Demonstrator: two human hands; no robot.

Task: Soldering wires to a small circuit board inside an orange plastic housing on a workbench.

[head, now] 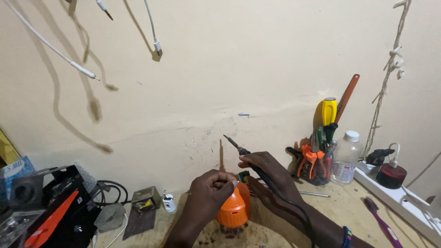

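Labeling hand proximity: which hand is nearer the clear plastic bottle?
Right. The right hand, holding the soldering iron, sits closer to the clear plastic bottle; the left hand is farther left, on the orange bulb base.

At the middle of the workbench, near its front edge, a bulb housing stands between the left hand and the right hand, which holds a soldering iron tilted up toward the wall. A jar of tools and a plastic bottle stand side by side at the back right. A power strip runs along the right edge. A tool case fills the left corner. Cables hang above.
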